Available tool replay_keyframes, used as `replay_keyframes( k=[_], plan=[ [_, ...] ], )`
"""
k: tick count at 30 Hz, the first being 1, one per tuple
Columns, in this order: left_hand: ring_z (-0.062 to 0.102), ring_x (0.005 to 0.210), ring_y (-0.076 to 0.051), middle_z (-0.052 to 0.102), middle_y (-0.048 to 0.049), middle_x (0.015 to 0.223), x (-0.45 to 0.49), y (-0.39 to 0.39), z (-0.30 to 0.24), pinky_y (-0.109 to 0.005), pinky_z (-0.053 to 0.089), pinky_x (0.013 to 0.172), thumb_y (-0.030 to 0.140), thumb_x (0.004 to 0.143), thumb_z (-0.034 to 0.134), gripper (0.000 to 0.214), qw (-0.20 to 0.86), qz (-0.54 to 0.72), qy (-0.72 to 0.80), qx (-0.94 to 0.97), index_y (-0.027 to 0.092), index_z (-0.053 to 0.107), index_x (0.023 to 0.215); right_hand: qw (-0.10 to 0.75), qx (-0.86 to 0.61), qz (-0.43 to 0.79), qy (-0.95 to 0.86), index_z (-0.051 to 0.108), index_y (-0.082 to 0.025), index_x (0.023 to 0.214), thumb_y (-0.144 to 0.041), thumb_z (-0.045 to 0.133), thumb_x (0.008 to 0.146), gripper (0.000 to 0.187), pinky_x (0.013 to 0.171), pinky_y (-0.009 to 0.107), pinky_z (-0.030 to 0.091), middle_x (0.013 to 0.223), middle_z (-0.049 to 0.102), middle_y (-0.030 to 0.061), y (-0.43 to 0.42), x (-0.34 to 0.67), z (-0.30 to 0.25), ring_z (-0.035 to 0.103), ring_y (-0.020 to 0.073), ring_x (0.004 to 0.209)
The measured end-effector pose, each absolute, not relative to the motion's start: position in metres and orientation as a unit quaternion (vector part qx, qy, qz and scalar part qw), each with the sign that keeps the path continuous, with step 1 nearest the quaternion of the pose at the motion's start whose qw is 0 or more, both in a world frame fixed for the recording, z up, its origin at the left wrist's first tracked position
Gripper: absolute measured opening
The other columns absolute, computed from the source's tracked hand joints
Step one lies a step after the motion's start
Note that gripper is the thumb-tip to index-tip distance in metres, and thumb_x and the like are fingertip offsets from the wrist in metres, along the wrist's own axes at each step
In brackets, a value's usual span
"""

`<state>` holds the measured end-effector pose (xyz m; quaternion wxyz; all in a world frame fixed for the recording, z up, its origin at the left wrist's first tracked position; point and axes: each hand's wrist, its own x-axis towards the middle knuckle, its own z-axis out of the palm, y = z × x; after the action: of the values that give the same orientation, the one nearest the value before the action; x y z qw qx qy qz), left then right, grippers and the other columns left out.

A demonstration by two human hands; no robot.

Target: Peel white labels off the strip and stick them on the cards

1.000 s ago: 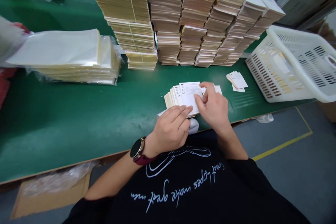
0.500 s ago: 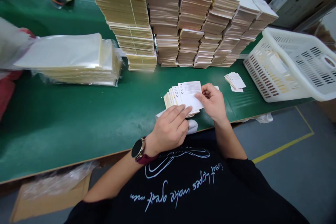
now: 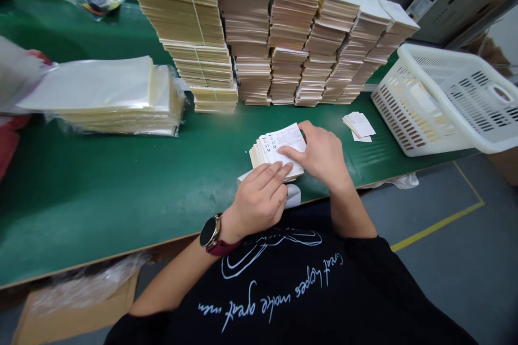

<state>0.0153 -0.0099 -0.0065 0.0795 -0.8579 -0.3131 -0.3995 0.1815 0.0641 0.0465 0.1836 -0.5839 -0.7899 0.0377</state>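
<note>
On green table (image 3: 121, 183); card stack (image 3: 273, 142); left hand (image 3: 260, 195) loosely extended atop; right hand (image 3: 324, 153) half-open, thumb atop; either's grip unclear

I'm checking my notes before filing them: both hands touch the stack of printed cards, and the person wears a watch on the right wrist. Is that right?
Not quite: the head view shows the watch on the left wrist, not the right. Both the left hand and the right hand do touch the stack of printed cards.
</note>
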Motion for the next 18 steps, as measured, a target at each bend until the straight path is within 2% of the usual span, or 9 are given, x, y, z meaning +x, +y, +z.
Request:
replay_keyframes(
  k=[3, 7, 13, 15, 18],
  plan=[
    [0.064, 0.111, -0.029, 0.069, -0.0155, 0.117, 0.015, -0.010, -0.006, -0.047, 0.054, 0.091, 0.010, 0.080, 0.056, 0.007, 0.067, -0.409, -0.314, -0.854, 0.014, 0.061, 0.077, 0.221, -0.568, 0.002, -0.793, 0.055, -0.020, 0.090, -0.060, 0.064, 0.079, 0.042, 0.069, 0.034, 0.035, 0.079, 0.064, 0.0067, 0.065, 0.175, 0.043, 0.056, 0.0236, 0.075],
    [0.065, 0.109, -0.028, 0.070, -0.0134, 0.115, 0.014, -0.011, -0.004, -0.046, 0.055, 0.090, 0.008, 0.080, 0.056, 0.008, 0.069, -0.418, -0.312, -0.850, 0.014, 0.060, 0.075, 0.292, -0.537, 0.004, -0.792, 0.052, -0.022, 0.087, -0.041, 0.057, 0.089, 0.020, 0.077, 0.037, 0.036, 0.080, 0.063, 0.0036, 0.060, 0.171, 0.033, 0.054, 0.0216, 0.078],
    [0.064, 0.104, -0.029, 0.071, -0.0144, 0.102, 0.010, -0.014, -0.005, -0.046, 0.056, 0.084, 0.009, 0.077, 0.063, 0.011, 0.054, -0.464, -0.311, -0.827, 0.014, 0.056, 0.072, 0.501, -0.548, 0.092, -0.663, 0.052, -0.024, 0.094, -0.038, 0.052, 0.092, 0.014, 0.075, 0.033, 0.043, 0.086, 0.059, 0.0018, 0.064, 0.219, 0.011, 0.055, 0.0179, 0.082],
    [0.064, 0.103, -0.028, 0.071, -0.0139, 0.097, 0.009, -0.015, -0.007, -0.044, 0.056, 0.082, 0.007, 0.077, 0.061, 0.012, 0.045, -0.484, -0.319, -0.814, 0.014, 0.054, 0.071, 0.501, -0.565, 0.106, -0.647, 0.053, -0.022, 0.095, -0.038, 0.052, 0.090, 0.016, 0.074, 0.034, 0.045, 0.087, 0.060, 0.0029, 0.076, 0.249, -0.002, 0.056, 0.0182, 0.082],
    [0.064, 0.103, -0.027, 0.070, -0.0121, 0.096, 0.008, -0.017, -0.011, -0.043, 0.057, 0.082, 0.008, 0.077, 0.058, 0.012, 0.040, -0.495, -0.331, -0.802, 0.016, 0.053, 0.070, 0.409, -0.625, 0.079, -0.660, 0.056, -0.019, 0.093, -0.038, 0.056, 0.086, 0.020, 0.077, 0.039, 0.045, 0.086, 0.062, 0.0055, 0.092, 0.283, -0.020, 0.057, 0.0217, 0.084]
  ],
)
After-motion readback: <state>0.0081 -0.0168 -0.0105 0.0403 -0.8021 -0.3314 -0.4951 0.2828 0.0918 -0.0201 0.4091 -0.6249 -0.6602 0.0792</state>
